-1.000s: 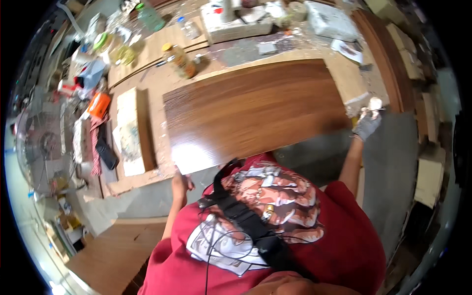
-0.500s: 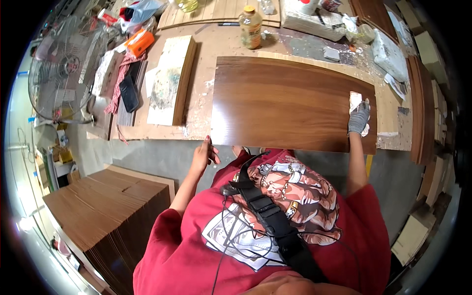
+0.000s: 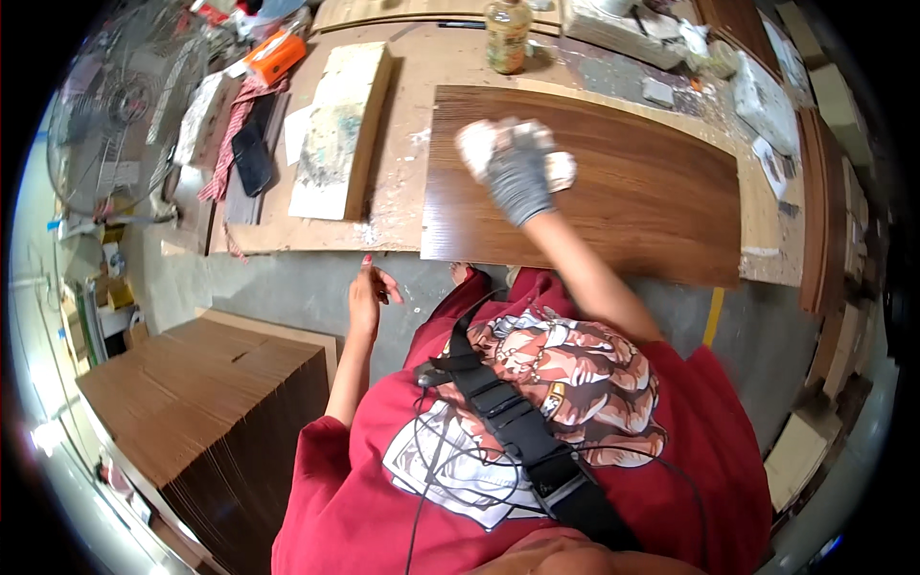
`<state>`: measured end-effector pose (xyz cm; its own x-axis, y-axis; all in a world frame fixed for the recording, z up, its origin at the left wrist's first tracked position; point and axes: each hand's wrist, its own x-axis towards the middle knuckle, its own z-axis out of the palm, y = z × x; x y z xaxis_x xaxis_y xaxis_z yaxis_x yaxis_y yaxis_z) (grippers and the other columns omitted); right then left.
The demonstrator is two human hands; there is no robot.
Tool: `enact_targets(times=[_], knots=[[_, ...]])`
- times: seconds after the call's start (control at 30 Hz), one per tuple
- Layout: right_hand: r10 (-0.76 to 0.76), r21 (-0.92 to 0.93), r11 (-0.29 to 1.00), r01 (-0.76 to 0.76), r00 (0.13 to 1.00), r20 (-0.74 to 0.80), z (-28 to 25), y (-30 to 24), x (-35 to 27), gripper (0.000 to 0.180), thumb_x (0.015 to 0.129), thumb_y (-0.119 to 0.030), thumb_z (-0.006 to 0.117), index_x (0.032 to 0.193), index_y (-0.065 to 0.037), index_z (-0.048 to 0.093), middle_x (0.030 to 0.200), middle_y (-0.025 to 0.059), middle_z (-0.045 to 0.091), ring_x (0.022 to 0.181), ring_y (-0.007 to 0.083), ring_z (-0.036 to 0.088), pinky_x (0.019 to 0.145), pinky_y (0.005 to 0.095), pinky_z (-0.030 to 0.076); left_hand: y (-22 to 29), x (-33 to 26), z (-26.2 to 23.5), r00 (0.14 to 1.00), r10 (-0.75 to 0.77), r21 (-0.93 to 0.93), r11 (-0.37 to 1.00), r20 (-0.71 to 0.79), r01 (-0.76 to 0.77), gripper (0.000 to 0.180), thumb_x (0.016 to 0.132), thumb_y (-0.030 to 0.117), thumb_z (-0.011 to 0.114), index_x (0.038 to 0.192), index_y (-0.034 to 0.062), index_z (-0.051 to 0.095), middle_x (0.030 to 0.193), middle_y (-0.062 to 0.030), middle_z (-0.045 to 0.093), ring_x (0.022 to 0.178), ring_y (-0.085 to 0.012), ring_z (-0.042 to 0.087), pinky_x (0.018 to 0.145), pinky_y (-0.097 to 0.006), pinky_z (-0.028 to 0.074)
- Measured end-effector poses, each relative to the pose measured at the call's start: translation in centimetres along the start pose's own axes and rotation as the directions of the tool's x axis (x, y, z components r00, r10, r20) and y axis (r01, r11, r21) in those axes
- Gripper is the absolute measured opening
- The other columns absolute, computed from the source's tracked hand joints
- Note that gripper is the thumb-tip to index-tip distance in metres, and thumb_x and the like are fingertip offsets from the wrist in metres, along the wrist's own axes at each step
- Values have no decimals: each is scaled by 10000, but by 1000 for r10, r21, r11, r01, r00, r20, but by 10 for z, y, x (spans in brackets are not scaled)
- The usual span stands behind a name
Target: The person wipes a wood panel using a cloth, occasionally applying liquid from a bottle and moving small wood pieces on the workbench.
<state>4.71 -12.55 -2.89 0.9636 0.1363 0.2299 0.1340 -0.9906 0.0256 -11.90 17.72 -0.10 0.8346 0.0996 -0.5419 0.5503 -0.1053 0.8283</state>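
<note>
A dark brown wood-grain board [image 3: 613, 192] lies flat on the workbench, its near edge along the bench's front. My right hand [image 3: 522, 177], in a grey glove, presses a crumpled white cloth [image 3: 476, 150] onto the board's left part. Motion blurs the glove and the cloth, and the fingertips are partly hidden. My bare left hand [image 3: 372, 292] hangs in front of the bench edge, left of the board and apart from it. Its fingers are loosely bent and apart, with nothing seen in them.
Left of the board lies a stained pale block [image 3: 340, 134], then a dark phone [image 3: 252, 158] and a fan [image 3: 129, 105]. A bottle [image 3: 508, 38] stands behind the board. At my lower left is a tall stack of brown panels [image 3: 201, 383]; more boards [image 3: 824, 211] lean at right.
My right hand has swept the cloth from the board's right end to its left part. My left hand has drawn slightly left and away from the board's corner.
</note>
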Motion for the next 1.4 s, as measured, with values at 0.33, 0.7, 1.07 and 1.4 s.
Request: enact_targets(times=[0.33,0.7,1.07,1.4], knots=[[-230,415,897,153,963,141,-16,17,-162,493,970,-217,495,1459,-191,551,1619,115,385,1532,314,291,1283,496,159,66,49,52,926,352,-30,936,138,-351,566,1105,448,357,773,36,557,676,-91,587,622,-199,602,648,-326,477],[533,451,787,-421,831,-156,-54,294,-215,286,1043,-96,389,1263,-33,561,1229,117,565,1176,218,531,1067,352,433,96,113,108,715,611,242,678,340,-694,520,1123,312,322,953,-15,688,999,-141,708,993,-285,618,968,-398,434],[358,150,932,-330,900,-248,-30,235,-219,270,975,-156,526,1165,-22,662,1105,139,649,1081,257,630,950,396,504,69,97,142,697,602,815,127,390,-566,553,1066,339,416,1584,149,394,1671,-166,279,1544,-349,243,1268,-497,117],[526,258,848,-463,793,-307,-37,327,-205,330,960,-109,511,1269,-19,584,1217,150,614,1149,284,593,1048,387,470,82,82,144,740,564,828,164,367,-536,561,1050,333,408,1579,147,406,1670,-158,286,1541,-348,257,1273,-485,128]])
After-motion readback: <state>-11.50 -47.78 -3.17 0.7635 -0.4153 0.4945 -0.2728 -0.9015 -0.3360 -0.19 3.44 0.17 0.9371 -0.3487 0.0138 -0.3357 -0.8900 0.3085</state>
